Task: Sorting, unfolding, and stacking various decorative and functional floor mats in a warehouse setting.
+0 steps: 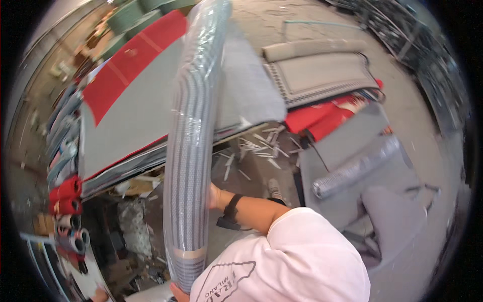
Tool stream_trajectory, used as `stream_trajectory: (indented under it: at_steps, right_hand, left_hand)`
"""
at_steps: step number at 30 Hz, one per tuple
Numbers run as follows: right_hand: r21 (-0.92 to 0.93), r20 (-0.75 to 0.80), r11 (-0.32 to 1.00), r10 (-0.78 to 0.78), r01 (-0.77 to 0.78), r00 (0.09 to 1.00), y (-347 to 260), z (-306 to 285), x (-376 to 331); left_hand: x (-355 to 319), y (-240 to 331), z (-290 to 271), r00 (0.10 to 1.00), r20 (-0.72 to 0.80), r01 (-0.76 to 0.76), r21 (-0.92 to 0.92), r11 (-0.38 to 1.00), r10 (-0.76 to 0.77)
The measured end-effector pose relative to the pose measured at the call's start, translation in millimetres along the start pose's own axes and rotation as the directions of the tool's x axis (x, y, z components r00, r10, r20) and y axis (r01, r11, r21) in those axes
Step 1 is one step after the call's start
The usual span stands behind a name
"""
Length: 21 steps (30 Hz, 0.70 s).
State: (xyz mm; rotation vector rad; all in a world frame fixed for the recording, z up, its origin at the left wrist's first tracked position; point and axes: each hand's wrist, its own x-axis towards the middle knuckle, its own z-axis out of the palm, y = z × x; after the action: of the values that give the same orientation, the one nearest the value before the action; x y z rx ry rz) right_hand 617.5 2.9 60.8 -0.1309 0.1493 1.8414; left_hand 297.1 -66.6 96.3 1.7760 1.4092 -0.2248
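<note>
A long rolled rug (pixel 188 166) with grey stripes, wrapped in clear plastic, stands lengthwise in front of me, its lower end close to my body. Its upper end leans away toward the far side, across the stack of flat mats. My right hand (pixel 214 196), a black band at its wrist, grips the roll's right side around mid-length; the fingers go behind the roll and are mostly hidden. Down at the lower end, my left hand (pixel 179 293) holds the roll, and only part of that hand shows at the picture's edge.
Flat grey mats and a red mat (pixel 136 63) lie stacked at left. Several small rolls (pixel 70 221) stand beyond them. White scraps (pixel 261 148) litter the floor. To the right lie a beige rug (pixel 319 75), a plastic-wrapped roll (pixel 357 166) and grey mats (pixel 397 221).
</note>
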Motion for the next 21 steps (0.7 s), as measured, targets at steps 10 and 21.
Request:
stream_trajectory:
  at_steps: [10, 21]
  right_hand:
    - [0.026, -0.674, 0.607, -0.576, 0.794, 0.463, -26.2, -104.1, -269.8]
    - [-0.571, -0.819, 0.498, -0.402, 0.653, -0.409, -34.8, -194.1, -524.2]
  left_hand:
    - [107.6, 40.8, 36.7, 0.847, 0.335, -0.496, 0.213, 0.842, 0.414]
    - [150.5, 243.3, 195.2, 0.372, 0.732, -0.821, -0.028, 0.570, 0.571]
